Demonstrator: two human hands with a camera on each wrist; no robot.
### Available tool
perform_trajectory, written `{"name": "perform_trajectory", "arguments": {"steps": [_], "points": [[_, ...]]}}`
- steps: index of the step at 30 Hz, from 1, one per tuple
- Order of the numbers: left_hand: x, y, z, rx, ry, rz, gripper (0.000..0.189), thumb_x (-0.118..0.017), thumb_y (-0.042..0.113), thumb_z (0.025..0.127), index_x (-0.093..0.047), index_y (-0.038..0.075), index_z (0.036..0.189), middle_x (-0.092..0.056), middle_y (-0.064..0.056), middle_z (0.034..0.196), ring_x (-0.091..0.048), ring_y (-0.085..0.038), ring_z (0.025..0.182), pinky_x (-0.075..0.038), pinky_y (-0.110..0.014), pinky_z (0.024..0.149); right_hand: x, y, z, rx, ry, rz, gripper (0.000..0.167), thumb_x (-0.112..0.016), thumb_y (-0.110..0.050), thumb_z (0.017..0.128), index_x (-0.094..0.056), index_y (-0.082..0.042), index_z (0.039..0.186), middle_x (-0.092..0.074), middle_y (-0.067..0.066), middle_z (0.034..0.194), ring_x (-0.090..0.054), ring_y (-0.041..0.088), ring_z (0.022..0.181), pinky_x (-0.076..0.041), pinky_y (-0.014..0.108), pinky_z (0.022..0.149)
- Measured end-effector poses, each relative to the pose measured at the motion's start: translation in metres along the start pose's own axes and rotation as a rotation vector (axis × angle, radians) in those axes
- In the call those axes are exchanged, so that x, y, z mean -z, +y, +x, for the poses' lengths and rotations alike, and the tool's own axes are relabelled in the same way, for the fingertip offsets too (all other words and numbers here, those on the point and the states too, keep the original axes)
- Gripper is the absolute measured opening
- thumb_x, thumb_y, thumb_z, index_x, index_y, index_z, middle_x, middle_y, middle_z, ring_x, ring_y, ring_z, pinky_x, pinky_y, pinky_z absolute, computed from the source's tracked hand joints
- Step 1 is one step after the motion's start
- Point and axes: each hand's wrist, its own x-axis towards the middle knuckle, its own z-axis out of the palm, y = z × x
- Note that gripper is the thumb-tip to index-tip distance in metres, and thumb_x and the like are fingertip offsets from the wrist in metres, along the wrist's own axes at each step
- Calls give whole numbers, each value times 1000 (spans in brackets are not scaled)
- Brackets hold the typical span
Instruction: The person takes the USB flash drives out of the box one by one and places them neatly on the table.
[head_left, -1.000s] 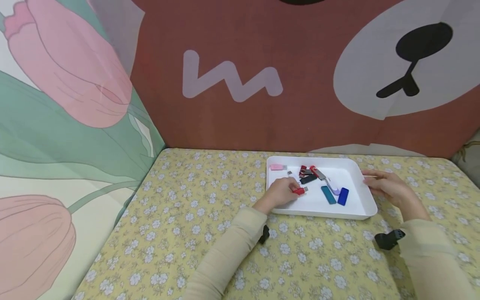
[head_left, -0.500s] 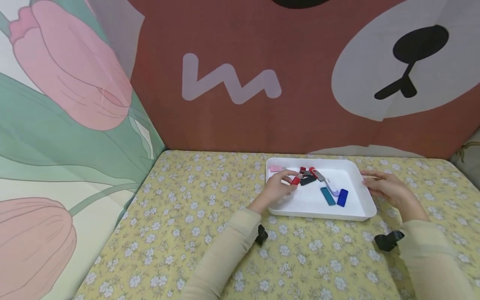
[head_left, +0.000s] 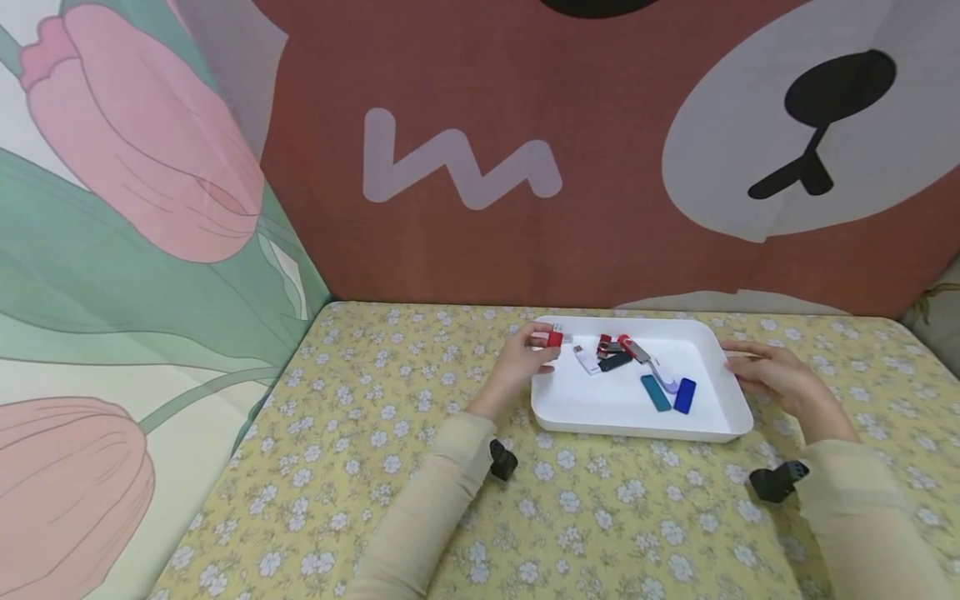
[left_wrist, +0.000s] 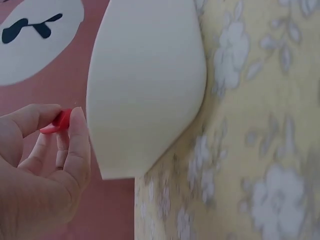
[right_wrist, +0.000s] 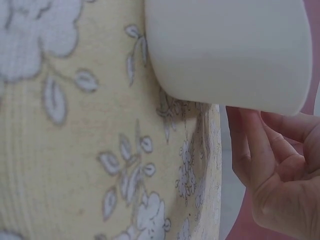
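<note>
A red USB stick (head_left: 555, 338) with its metal plug pointing up is pinched between the thumb and fingers of my left hand (head_left: 516, 360), over the left rim of the white tray (head_left: 633, 423). In the left wrist view the red USB stick (left_wrist: 61, 121) shows at the fingertips, beside the tray's wall (left_wrist: 145, 85). My right hand (head_left: 776, 375) rests its fingers against the tray's right end. Inside the tray lie a white USB stick (head_left: 587, 360), a black one (head_left: 616, 361), a teal one (head_left: 656, 392) and a blue one (head_left: 685, 396).
Also in the tray are a red-and-silver swivel USB stick (head_left: 634, 348), a lilac one (head_left: 664, 376) and dark red ones (head_left: 604, 343). A yellow flowered cloth (head_left: 420, 400) covers the table. A brown printed backdrop (head_left: 480, 242) stands along the far edge.
My left hand has moved left from the tray's middle to its left rim, carrying the red USB stick and turning its plug upward. My right hand stays at the tray's right end.
</note>
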Motion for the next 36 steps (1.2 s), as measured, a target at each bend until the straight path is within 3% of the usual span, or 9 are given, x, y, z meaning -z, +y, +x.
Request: {"name": "perform_trajectory", "arguments": {"steps": [7, 15, 26, 27, 30, 32, 33, 34, 36], "points": [[21, -1, -1, -19, 21, -28, 40, -60, 10, 93, -51, 6, 132, -57, -18, 119, -63, -35, 106, -59, -32, 81, -1, -2, -1, -11, -2, 7, 67, -49, -26, 100, -18, 5, 150, -49, -31, 85, -59, -13, 77, -57, 17, 77], [40, -7, -2, -22, 92, -91, 39, -54, 11, 97, -48, -1, 133, -60, -24, 117, -63, -42, 105, -54, -49, 92, -2, -1, -2, -8, 4, -9, 67, -50, -28, 99, -19, 4, 150, -49, -24, 93, -58, -14, 78, -57, 17, 78], [63, -20, -1, 41, 153, -36, 32, -54, 12, 97, -53, -1, 126, -64, -25, 112, -66, -36, 95, -59, -38, 83, -1, -3, -1, -18, 8, 0, 73, -54, -33, 97, -20, 3, 150, -50, -30, 86, -57, -15, 77, -56, 16, 76], [64, -22, -1, 42, 157, -28, 31, -54, 11, 97, -53, -1, 126, -64, -24, 111, -67, -34, 93, -59, -36, 81, -1, -4, -1, -21, 8, -6, 73, -54, -32, 97, -19, 4, 150, -50, -28, 88, -57, -15, 77, -56, 16, 76], [70, -25, -3, 49, 143, -25, 31, -54, 11, 97, -54, 0, 126, -64, -23, 112, -66, -34, 93, -58, -36, 83, -3, -8, -1, -24, 22, -50, 71, -54, -29, 97, -19, 6, 149, -62, 2, 108, -53, -17, 75, -55, 15, 75], [73, -27, -4, 57, 130, -34, 31, -53, 11, 98, -53, 1, 127, -63, -24, 115, -65, -35, 98, -57, -38, 87, -4, -9, 0, -20, 34, -74, 70, -53, -28, 98, -20, 7, 149, -49, 25, 132, -50, -19, 74, -55, 14, 75], [74, -27, -4, 66, 125, -40, 32, -53, 11, 98, -53, 1, 128, -61, -25, 118, -64, -36, 102, -56, -39, 90, -5, -9, 0, -15, 38, -85, 70, -53, -28, 98, -21, 8, 148, -37, 30, 142, -49, -20, 74, -54, 14, 75], [75, -27, -4, 73, 124, -45, 32, -53, 11, 98, -52, 1, 129, -60, -26, 120, -63, -37, 106, -55, -40, 92, -5, -9, 2, -10, 47, -95, 69, -53, -28, 97, -23, 8, 148, -28, 31, 148, -48, -20, 75, -54, 14, 75], [76, -27, -4, 90, 127, -55, 34, -53, 11, 98, -52, 1, 130, -57, -26, 124, -61, -37, 111, -54, -40, 94, -4, -7, 4, -28, 68, -74, 59, -58, -27, 95, -37, -4, 146, -51, 20, 134, -50, -18, 75, -55, 15, 75]]}}
